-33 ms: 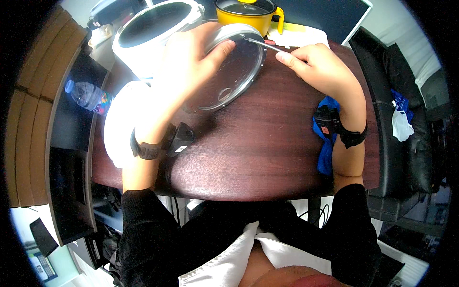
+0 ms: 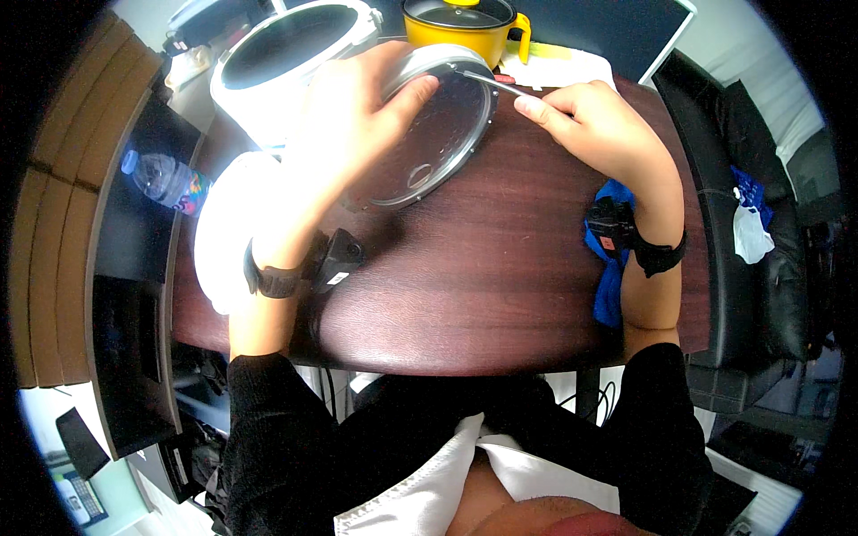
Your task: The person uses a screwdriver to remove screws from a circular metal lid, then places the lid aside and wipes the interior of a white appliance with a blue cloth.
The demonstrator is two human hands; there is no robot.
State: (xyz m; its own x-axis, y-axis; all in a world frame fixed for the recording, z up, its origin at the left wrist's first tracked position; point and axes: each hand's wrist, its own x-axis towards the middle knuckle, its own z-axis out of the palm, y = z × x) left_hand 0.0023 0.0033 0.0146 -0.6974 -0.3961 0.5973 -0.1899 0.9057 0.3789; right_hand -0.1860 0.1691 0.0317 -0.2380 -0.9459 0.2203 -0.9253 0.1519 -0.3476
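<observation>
My left hand (image 2: 362,107) grips a round lid (image 2: 442,134) by its upper left edge, thumb across the inner face. The lid has a pale rim and a dark, shiny inside, and stands tilted above the table. In my right hand (image 2: 590,121) is a thin silver metal tool (image 2: 506,87), pinched between thumb and fingers. Its tip reaches the lid's upper right rim; the handle is hidden in my hand, so its exact kind does not show. A white pot (image 2: 239,112) with a dark interior stands open behind my left hand.
A yellow pot (image 2: 465,40) with a lid sits at the back, beside a white cloth or paper (image 2: 572,67). An overexposed white object (image 2: 214,241) lies by my left forearm. A blue cloth (image 2: 608,299) is under my right wrist. A plastic bottle (image 2: 165,181) lies left of the table (image 2: 500,268).
</observation>
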